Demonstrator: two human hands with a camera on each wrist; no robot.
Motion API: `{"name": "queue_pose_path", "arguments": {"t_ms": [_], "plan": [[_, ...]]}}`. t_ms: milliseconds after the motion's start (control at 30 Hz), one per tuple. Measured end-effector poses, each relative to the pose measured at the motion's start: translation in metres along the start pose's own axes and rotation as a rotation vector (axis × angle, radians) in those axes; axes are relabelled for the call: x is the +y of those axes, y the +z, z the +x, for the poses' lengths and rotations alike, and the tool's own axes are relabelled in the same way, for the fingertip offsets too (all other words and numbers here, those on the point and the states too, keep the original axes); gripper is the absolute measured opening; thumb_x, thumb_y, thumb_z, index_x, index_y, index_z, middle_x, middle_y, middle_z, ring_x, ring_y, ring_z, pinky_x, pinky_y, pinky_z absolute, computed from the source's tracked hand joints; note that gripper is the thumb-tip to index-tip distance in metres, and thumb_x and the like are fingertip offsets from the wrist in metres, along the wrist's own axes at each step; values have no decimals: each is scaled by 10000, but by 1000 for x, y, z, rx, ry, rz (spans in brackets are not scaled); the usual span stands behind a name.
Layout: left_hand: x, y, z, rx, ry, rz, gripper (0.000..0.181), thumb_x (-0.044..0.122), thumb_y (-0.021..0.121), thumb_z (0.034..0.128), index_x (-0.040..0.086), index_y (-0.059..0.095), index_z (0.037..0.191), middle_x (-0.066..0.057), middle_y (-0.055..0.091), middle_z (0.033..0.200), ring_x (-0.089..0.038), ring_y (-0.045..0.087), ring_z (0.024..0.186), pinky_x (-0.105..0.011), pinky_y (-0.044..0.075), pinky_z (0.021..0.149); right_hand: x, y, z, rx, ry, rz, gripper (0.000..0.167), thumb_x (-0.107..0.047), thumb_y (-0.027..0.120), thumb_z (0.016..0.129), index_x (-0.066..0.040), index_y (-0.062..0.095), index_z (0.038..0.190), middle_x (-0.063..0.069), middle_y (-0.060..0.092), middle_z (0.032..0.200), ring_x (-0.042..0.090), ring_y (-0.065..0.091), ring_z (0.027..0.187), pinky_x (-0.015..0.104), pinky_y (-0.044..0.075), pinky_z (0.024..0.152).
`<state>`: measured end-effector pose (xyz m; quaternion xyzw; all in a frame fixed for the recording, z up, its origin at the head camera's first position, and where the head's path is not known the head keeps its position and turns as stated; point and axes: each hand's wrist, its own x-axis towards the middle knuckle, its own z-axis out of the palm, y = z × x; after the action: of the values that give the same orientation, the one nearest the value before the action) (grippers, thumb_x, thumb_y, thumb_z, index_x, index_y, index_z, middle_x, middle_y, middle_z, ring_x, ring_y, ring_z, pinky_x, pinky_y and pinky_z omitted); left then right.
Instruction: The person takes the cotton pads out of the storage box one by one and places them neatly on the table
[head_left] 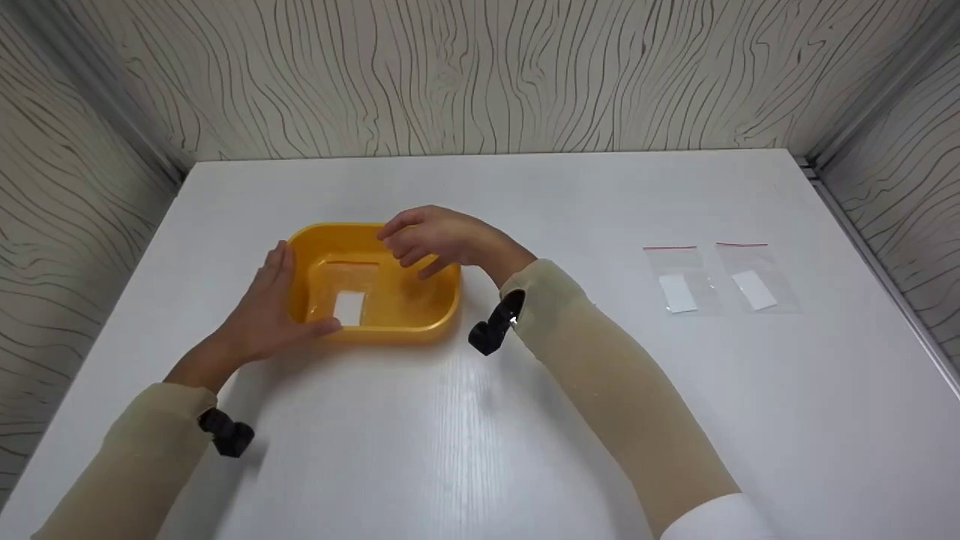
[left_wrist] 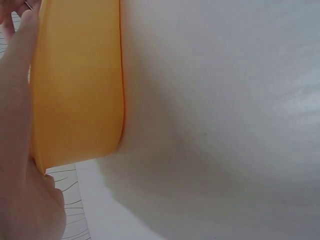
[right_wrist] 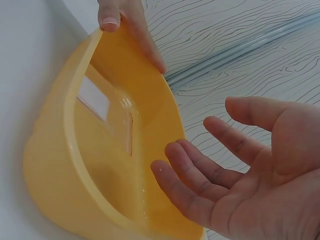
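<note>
A yellow plastic basin [head_left: 409, 328] stands on the white table, left of centre. Inside it lies a small clear zip bag [head_left: 352, 274] with a red seal strip and a white card [head_left: 348, 308]. My left hand [head_left: 266, 315] holds the basin's near left corner, thumb over the front rim and fingers along the left side. Above the basin's right part hovers my right hand [head_left: 439, 236], apart from it; in the right wrist view that hand [right_wrist: 260, 175] holds nothing, its fingers loosely bent and spread.
Two more zip bags lie side by side on the right of the table [head_left: 555, 412]: one bag [head_left: 679, 281] and another bag [head_left: 756, 279], each with a red strip and a white card. A wood-patterned wall [head_left: 480, 75] rises behind the table's far edge.
</note>
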<state>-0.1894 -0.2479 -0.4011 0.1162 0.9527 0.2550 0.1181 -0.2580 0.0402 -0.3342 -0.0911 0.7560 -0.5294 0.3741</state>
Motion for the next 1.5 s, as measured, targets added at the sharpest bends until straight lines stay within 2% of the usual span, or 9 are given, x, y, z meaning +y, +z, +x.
{"name": "queue_pose_path", "arguments": {"t_ms": [167, 400, 667, 833, 1200, 1400, 1500], "plan": [[0, 0, 0, -7, -11, 5, 1333, 644, 719, 836, 20, -189, 1585, -213, -155, 1675, -519, 15, 1511, -709, 115, 1172, -3, 4, 4, -27, 33, -42, 391, -254, 590, 1031, -127, 582, 1401, 141, 550, 1451, 268, 588, 1256, 437, 537, 1001], [-2, 0, 1, -13, -16, 15, 1330, 659, 707, 837, 17, -188, 1583, -213, -161, 1674, -521, 17, 1511, -710, 120, 1170, -9, 8, 12, -16, 101, -68, 387, -272, 592, 1041, -134, 583, 1403, 123, 561, 1444, 277, 583, 1280, 431, 532, 1013], [-4, -1, -1, -8, -12, 9, 1337, 648, 717, 833, 7, -187, 1580, -212, -159, 1674, -503, -8, 1519, -698, 101, 1180, -16, 13, 19, -1, 124, -89, 384, -284, 592, 1040, -143, 586, 1397, 136, 554, 1447, 276, 583, 1273, 441, 528, 1020], [-3, -3, -2, -4, -3, -2, 1332, 627, 725, 838, -3, -189, 1575, -207, -160, 1675, -485, -41, 1526, -684, 73, 1192, -17, 18, 24, 19, 134, -59, 384, -275, 605, 1031, -132, 596, 1387, 165, 556, 1435, 265, 597, 1223, 446, 540, 1002], [-2, -1, 0, -3, -4, -4, 1340, 645, 727, 827, 17, -184, 1583, -199, -150, 1679, -501, -3, 1521, -696, 110, 1181, -21, 21, 37, 116, 284, 16, 476, -296, 677, 991, -133, 563, 1423, 124, 605, 1340, 252, 619, 1194, 432, 537, 1006], [-2, -2, 0, -11, -12, 0, 1341, 640, 727, 835, 12, -197, 1576, -199, -166, 1676, -507, -18, 1518, -690, 100, 1185, -21, 24, 39, 124, 294, 46, 446, -306, 688, 982, -124, 582, 1375, 124, 622, 1291, 260, 630, 1180, 426, 555, 979], [-2, -1, 0, -13, -14, 4, 1338, 639, 725, 837, 10, -195, 1577, -206, -161, 1676, -505, -9, 1519, -685, 102, 1187, -18, 25, 40, 120, 297, 94, 462, -311, 706, 968, -113, 586, 1367, 139, 629, 1308, 276, 635, 1184, 413, 569, 953]]}}
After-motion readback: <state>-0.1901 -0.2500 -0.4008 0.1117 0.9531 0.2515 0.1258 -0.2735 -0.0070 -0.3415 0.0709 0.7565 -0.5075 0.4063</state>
